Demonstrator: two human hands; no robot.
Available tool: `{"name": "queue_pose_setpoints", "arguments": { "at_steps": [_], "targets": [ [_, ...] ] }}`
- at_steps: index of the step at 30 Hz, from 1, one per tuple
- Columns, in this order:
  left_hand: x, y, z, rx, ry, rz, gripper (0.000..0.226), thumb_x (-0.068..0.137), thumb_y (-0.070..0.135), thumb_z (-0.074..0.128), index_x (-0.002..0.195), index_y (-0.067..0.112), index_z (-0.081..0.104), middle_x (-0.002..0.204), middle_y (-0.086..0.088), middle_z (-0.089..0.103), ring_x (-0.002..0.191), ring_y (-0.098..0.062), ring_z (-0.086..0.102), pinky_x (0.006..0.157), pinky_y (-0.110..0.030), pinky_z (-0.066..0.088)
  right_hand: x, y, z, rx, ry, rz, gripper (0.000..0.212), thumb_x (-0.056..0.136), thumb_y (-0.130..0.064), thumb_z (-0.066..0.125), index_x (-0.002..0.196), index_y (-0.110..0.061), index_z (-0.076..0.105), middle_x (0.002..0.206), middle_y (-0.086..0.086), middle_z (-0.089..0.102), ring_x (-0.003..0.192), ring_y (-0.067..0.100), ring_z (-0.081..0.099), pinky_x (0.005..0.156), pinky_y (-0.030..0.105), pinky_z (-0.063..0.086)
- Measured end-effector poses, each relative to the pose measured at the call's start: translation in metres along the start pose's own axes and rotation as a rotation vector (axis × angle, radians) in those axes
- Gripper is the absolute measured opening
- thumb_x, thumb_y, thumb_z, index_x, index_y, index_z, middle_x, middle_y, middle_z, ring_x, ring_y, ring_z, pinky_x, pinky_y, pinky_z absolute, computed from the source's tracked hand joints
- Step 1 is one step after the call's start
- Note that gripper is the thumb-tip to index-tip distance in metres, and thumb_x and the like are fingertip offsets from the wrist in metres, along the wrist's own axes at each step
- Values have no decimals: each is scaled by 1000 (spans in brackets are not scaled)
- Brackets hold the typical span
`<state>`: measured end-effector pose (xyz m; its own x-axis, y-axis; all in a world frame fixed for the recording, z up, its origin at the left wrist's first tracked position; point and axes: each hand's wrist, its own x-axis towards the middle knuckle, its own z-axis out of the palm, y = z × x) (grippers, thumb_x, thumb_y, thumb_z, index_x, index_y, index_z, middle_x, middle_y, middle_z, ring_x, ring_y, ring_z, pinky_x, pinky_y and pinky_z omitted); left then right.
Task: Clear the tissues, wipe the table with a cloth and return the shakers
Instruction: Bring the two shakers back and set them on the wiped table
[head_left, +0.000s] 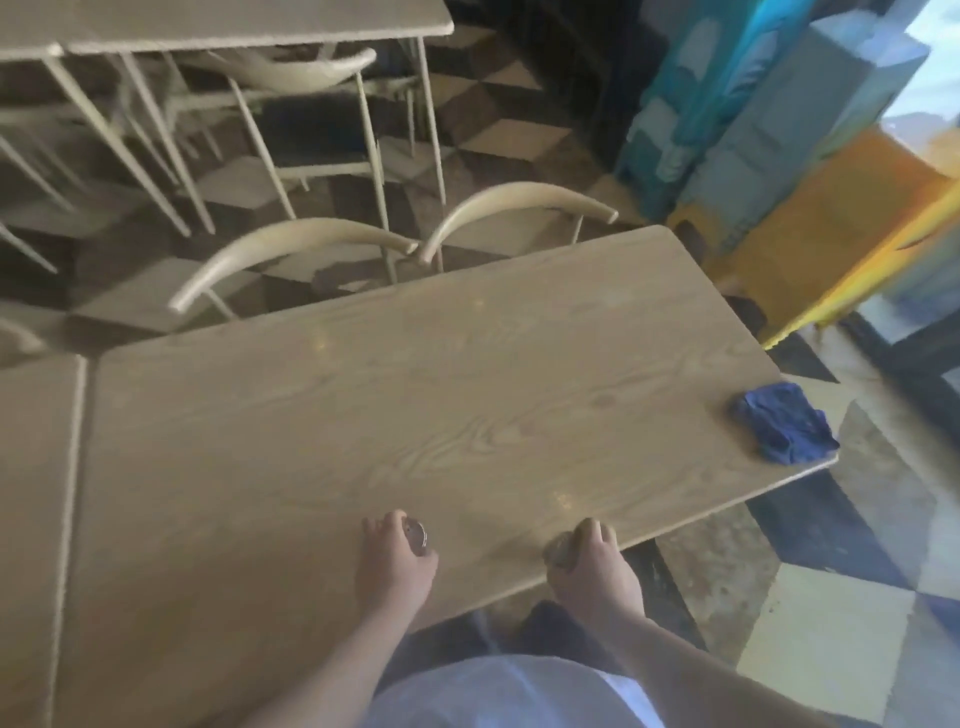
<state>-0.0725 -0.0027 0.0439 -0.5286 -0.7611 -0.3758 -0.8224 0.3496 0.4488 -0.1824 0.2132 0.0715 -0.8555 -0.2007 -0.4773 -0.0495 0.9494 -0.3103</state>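
A light wooden table fills the middle of the head view. Over its near edge my left hand is closed around a small shaker with a metal top. To its right, my right hand grips a second shaker, mostly hidden by the fingers. A crumpled blue cloth lies on the table's right corner, well away from both hands. No tissues are in view. The picture is blurred.
Two chairs with curved pale backs stand at the table's far side. Another table adjoins on the left, and more tables and chairs stand behind. A blue and orange wall rises at the right. The floor is checkered.
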Motion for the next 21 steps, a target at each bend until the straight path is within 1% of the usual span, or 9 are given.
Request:
{"name": "queue_pose_setpoints", "arguments": {
  "at_steps": [2, 5, 8, 12, 15, 18, 20, 21],
  "targets": [
    [8, -2, -5, -21, 13, -45, 32, 70, 23, 71, 92, 30, 49, 94, 8, 32, 94, -24, 54, 70, -34, 45, 20, -13, -3, 4, 13, -16, 25, 84, -46, 49, 92, -24, 39, 100, -2, 45, 81, 28, 61, 68, 37, 49],
    [23, -1, -11, -32, 48, -89, 33, 70, 23, 71, 97, 28, 52, 99, 5, 39, 97, -24, 55, 71, -34, 46, 52, -29, -7, -15, 10, -46, 25, 83, -43, 53, 92, -24, 40, 102, -1, 46, 82, 32, 62, 68, 38, 49],
    [38, 8, -16, -57, 106, -106, 30, 71, 22, 71, 95, 27, 54, 100, 3, 44, 95, -27, 57, 71, -34, 46, 86, -42, -17, -39, -24, -95, 29, 81, -42, 59, 94, -24, 42, 102, -2, 44, 73, 28, 55, 62, 34, 44],
    [61, 32, -19, -75, 140, -131, 27, 71, 22, 71, 93, 26, 55, 102, -1, 49, 94, -28, 58, 71, -37, 49, 131, -64, -34, -65, -17, -123, 32, 81, -44, 61, 97, -23, 43, 106, -2, 45, 73, 26, 50, 63, 33, 42],
    [78, 54, -17, -88, 157, -151, 27, 71, 19, 70, 91, 26, 54, 102, -1, 48, 92, -29, 59, 69, -37, 50, 160, -78, -47, -54, -32, -133, 34, 78, -40, 64, 97, -23, 43, 107, -2, 45, 80, 29, 58, 65, 33, 42],
    [96, 74, -16, -100, 158, -145, 29, 71, 16, 71, 86, 28, 49, 96, 4, 42, 88, -30, 60, 66, -34, 45, 185, -88, -57, -37, -45, -147, 35, 76, -39, 65, 98, -23, 42, 106, -2, 44, 85, 30, 61, 66, 34, 44],
    [105, 83, -13, -108, 145, -138, 30, 71, 15, 72, 89, 27, 50, 95, 5, 38, 88, -28, 58, 67, -31, 40, 198, -93, -62, -28, -59, -151, 37, 74, -36, 66, 98, -22, 42, 105, -2, 43, 84, 30, 61, 67, 35, 46],
    [110, 85, -11, -118, 135, -137, 31, 71, 15, 73, 94, 23, 54, 96, 5, 39, 91, -27, 57, 69, -30, 39, 204, -95, -64, -22, -65, -151, 37, 73, -36, 67, 98, -22, 42, 105, -2, 43, 84, 30, 60, 66, 35, 46]
  ]
}}
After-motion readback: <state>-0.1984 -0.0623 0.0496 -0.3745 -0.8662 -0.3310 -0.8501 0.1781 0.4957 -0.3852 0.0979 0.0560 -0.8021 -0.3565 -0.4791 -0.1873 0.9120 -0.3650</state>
